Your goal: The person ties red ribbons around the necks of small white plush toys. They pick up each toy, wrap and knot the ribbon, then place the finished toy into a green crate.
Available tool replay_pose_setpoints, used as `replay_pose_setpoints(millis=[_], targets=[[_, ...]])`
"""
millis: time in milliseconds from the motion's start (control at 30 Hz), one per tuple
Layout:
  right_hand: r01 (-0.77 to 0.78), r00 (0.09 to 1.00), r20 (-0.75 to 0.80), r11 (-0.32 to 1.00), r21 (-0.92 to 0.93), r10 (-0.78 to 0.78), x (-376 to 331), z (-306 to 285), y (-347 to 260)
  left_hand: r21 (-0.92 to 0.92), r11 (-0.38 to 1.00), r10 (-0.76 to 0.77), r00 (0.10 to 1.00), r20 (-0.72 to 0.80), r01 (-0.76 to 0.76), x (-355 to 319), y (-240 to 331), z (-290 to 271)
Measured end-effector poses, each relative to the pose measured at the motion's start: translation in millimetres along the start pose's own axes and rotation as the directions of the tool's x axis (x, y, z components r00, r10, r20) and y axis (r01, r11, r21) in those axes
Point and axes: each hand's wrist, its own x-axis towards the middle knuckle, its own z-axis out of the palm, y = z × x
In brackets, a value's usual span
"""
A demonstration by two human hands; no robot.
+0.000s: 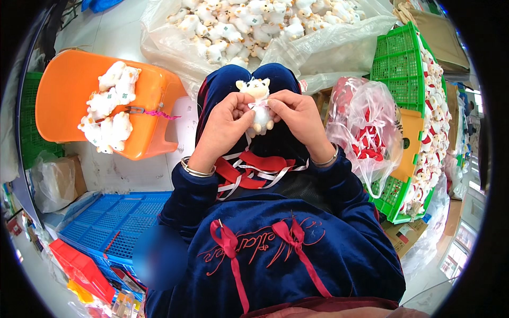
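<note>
A small white plush animal stands upright over my knees, held between both hands. My left hand pinches it from the left at its neck. My right hand grips it from the right, fingers at a pale pink ribbon around the neck. Red and white ribbons lie in my lap below the hands. I wear dark blue velvet clothes and a bangle on each wrist.
An orange plastic stool at the left carries several white plush toys. A big clear bag of plush toys lies ahead. A green crate and a bag of red items are at the right; a blue crate is lower left.
</note>
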Motion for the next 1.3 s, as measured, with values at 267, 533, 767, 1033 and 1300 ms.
replay_pose_setpoints(millis=[267, 533, 767, 1033, 1300], targets=[[-0.009, 1.000, -0.009, 0.999, -0.044, 0.008, 4.3, -0.5, 2.0, 0.031, 0.998, 0.057, 0.998, -0.005, -0.057, 0.8, -4.1, 2.5], [-0.077, 0.996, 0.061, 0.989, 0.127, 0.070, 9.9, -6.4, 7.9, -0.021, 0.999, 0.037, 0.997, 0.064, -0.035, 1.3, -3.7, -3.4], [-0.123, 0.989, 0.110, 0.975, 0.183, 0.104, 9.9, -8.7, 5.1, -0.091, 0.995, 0.043, 0.992, 0.117, -0.033, 3.2, -5.9, -7.6], [-0.079, 0.994, 0.082, 0.990, 0.113, 0.070, 9.3, -7.6, 8.5, 0.046, 0.992, -0.120, 0.993, -0.003, 0.120, 3.7, 9.9, -7.8], [-0.001, 0.999, 0.054, 1.000, 0.022, 0.000, 3.6, 0.3, 2.2, 0.367, 0.929, 0.061, 0.998, -0.016, -0.051, 9.4, 12.2, -7.6]])
